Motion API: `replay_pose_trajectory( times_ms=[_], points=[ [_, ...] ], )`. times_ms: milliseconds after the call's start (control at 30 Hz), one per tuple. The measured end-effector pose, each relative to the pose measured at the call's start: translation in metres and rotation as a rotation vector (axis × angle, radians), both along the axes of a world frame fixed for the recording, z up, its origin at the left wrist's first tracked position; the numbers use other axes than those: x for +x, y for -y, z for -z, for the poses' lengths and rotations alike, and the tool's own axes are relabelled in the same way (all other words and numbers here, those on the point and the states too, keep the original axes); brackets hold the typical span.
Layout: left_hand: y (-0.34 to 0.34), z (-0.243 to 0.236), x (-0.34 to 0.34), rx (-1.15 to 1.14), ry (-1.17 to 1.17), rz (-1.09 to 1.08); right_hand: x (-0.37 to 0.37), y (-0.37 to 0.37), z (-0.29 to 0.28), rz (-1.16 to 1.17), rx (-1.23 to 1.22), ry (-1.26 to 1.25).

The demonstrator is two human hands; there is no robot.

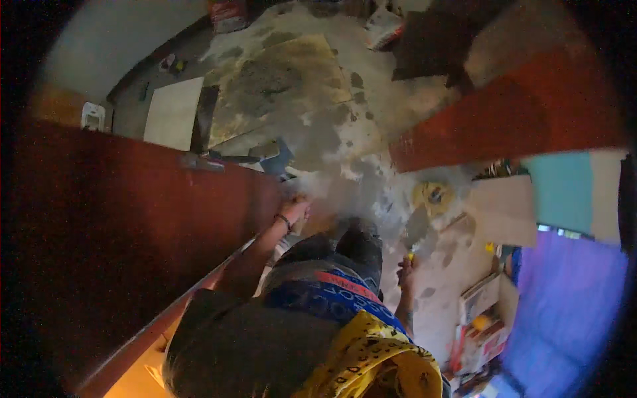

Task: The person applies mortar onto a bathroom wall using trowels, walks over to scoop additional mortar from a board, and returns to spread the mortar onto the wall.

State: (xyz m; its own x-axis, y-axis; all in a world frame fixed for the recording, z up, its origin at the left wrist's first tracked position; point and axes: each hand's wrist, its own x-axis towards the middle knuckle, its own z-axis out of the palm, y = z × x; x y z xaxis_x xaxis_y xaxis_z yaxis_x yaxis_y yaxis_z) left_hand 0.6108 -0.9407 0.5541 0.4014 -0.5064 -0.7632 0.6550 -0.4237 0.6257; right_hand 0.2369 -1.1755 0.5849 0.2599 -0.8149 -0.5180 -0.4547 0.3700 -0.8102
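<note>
Small yellow tool (411,253) in right hand (406,270), dark red panel (133,225) — left hand (295,211) against it

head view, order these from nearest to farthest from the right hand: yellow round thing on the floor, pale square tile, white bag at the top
From the right hand:
1. Yellow round thing, on the floor just above the hand.
2. Pale square tile, far off to the upper left, beyond the big red board.
3. White bag, at the top edge of the floor, farthest.

The floor (332,126) is rough, matt concrete, blotched with grey stains. The big door (133,232) looks like smooth, dark red-brown wood with a dull sheen. The yellow cloth (371,358) is soft printed fabric.
</note>
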Motion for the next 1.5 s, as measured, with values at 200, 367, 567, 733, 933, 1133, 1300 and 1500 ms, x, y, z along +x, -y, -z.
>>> replay_pose_trajectory(
  times_ms=[200,367,567,733,933,1133,1300,1500],
  points=[
    [0.005,-0.066,0.054,0.218,0.342,-0.450,0.221,0.129,-0.050,-0.550,0.033,-0.150],
    [0.031,-0.066,0.093,0.354,0.284,-0.608,0.393,0.257,0.040,-1.213,-0.273,-0.362],
    [0.056,-0.028,0.119,0.107,0.233,-1.071,0.585,0.240,0.019,-1.475,-0.175,-0.315],
    [0.044,0.110,0.262,0.360,0.576,-0.839,0.722,0.208,0.123,-1.413,-0.093,-0.176],
    [0.060,0.208,0.367,0.063,0.074,-1.354,0.784,0.210,0.333,-1.145,0.396,-0.371],
    [0.035,0.304,0.387,0.155,0.207,-1.319,0.800,0.263,0.545,-1.228,0.197,-0.408],
    [0.018,0.311,0.388,0.318,0.287,-1.306,0.933,0.150,0.600,-1.532,0.523,-0.126],
    [0.022,0.358,0.423,0.267,0.456,-1.367,0.985,0.149,0.640,-1.418,0.688,0.038]
  ],
)
